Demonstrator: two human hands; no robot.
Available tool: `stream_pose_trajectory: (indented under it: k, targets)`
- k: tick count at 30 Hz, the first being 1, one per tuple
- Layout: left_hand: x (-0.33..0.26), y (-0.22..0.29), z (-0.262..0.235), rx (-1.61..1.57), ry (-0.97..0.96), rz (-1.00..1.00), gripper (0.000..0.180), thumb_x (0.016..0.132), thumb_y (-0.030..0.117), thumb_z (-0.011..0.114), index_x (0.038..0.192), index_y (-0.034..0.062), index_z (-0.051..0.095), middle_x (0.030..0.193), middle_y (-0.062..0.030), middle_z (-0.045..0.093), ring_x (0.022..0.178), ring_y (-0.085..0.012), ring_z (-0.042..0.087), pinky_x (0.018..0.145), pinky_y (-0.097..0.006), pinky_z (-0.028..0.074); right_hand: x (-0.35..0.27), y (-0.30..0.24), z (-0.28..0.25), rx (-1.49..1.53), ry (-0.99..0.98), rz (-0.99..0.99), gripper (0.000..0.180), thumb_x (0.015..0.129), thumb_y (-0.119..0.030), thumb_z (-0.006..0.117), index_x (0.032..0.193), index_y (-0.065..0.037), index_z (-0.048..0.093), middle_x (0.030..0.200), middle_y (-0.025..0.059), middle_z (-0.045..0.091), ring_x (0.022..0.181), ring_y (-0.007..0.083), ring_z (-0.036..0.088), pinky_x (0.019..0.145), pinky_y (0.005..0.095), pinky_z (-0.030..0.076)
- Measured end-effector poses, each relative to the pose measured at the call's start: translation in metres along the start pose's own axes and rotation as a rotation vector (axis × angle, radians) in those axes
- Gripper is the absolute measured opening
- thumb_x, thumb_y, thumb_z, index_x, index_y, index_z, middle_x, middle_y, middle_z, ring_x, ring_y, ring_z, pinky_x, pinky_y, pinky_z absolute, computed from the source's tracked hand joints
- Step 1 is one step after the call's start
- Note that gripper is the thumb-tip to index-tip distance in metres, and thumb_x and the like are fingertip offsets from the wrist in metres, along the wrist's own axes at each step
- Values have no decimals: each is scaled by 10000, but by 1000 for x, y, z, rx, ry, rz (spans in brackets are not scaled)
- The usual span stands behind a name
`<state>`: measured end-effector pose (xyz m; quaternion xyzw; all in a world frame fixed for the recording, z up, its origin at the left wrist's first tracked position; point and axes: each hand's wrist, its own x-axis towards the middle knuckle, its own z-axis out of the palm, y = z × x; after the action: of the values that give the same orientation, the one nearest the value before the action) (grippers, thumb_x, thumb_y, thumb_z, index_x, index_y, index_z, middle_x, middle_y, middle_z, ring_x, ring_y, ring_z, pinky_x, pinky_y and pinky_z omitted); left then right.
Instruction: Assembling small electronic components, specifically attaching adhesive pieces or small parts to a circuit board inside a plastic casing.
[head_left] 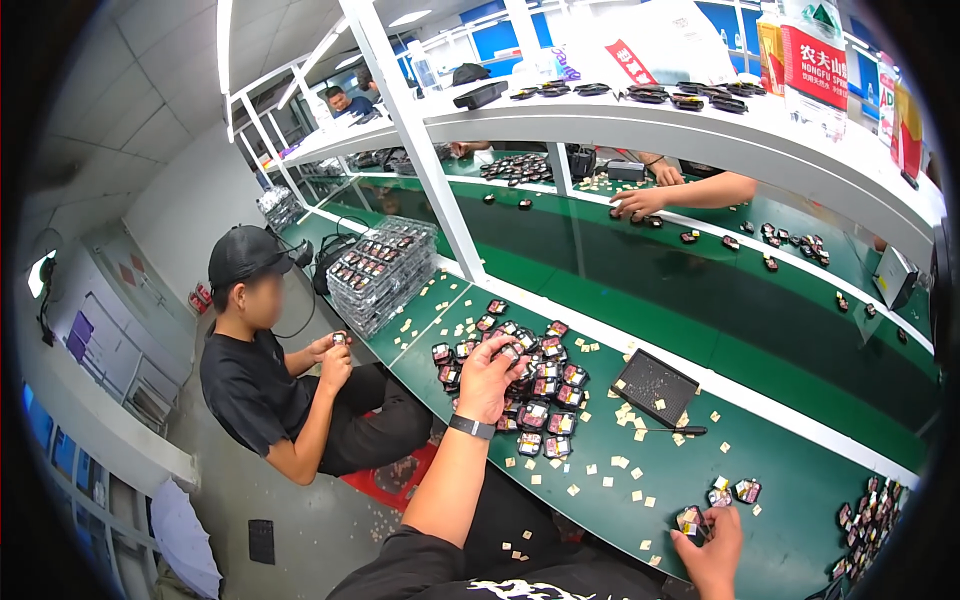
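My left hand [484, 382] reaches over a pile of small black electronic modules [540, 388] with pinkish faces and pale labels. Its fingers are closed around one module [513, 351] at the pile's near-left part. At the lower right, my right hand [714, 552] pinches another black module [689, 520] between thumb and fingers, just over the green table [600, 520]. Two more modules [746, 490] lie just beyond that hand. The undersides of both held modules are hidden by my fingers.
Small beige squares [620, 462] are scattered over the table. A black tray [655, 387] and a dark-handled tool [690, 430] lie beyond. More modules [870, 525] cluster at right. Clear plastic trays [385, 270] are stacked left. A seated co-worker [265, 350] holds a module. Opposite, another person's hand [640, 203] works.
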<state>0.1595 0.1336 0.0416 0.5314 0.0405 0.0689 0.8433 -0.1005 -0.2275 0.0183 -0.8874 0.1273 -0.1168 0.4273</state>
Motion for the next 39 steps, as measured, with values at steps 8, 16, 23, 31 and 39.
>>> stream_pose_trajectory:
  k: [8, 16, 23, 31, 39]
  targets:
    - [-2, -2, -6, -7, -52, 4, 250, 918, -46, 690, 1160, -22, 635, 1088, -106, 668, 1005, -273, 707, 852, -340, 612, -3, 5, 2, 20, 12, -9, 477, 591, -63, 877, 925, -17, 540, 904, 58, 485, 708, 171, 476, 604, 305, 393]
    - [12, -9, -9, 648, 28, 143, 226, 910, -1, 680, 1132, -6, 719, 1000, -84, 732, 888, -132, 683, 791, -244, 544, -3, 9, 2, 23, 22, -28, 488, 579, -70, 883, 922, -19, 540, 900, 60, 491, 714, 174, 481, 605, 306, 397]
    - [18, -5, -13, 1146, -7, 364, 258, 877, 89, 692, 1125, 33, 738, 1030, -137, 752, 918, -241, 709, 857, -334, 533, -3, -10, -10, -49, 3, -87, 356, 715, -131, 836, 973, -21, 618, 909, 96, 585, 749, 205, 569, 656, 326, 461]
    - [-27, 5, 40, 1370, 86, 945, 241, 860, 118, 710, 1083, 26, 715, 1150, -143, 644, 983, -354, 589, 931, -455, 459, -1, -19, -12, -57, -62, 14, 419, 726, -199, 888, 999, -21, 625, 932, 136, 609, 831, 278, 621, 753, 392, 512]
    - [-202, -70, 100, 46, -833, -861, 434, 1082, 318, 497, 1451, 90, 488, 1230, -29, 642, 834, -57, 548, 695, -207, 467, -1, -52, -4, 96, -134, -294, 496, 691, -150, 894, 1096, -28, 635, 1050, 171, 629, 931, 370, 631, 805, 427, 522]
